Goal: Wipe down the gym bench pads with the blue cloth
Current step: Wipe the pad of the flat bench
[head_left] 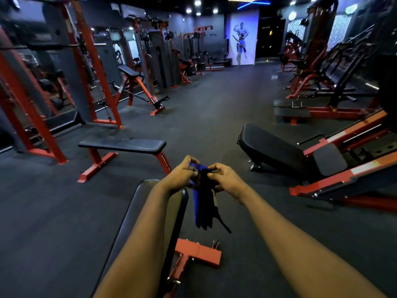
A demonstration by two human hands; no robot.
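Cloth (196, 210) is pinched by L hand (182, 175) & R hand (225, 179), past bench (134, 211) end; could be dropped if grip's loosened.

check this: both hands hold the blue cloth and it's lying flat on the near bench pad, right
Not quite. The left hand and right hand do both hold the blue cloth, but it is not lying flat on the near bench pad: it hangs down from the hands, off the pad's right edge. The head view shows this.
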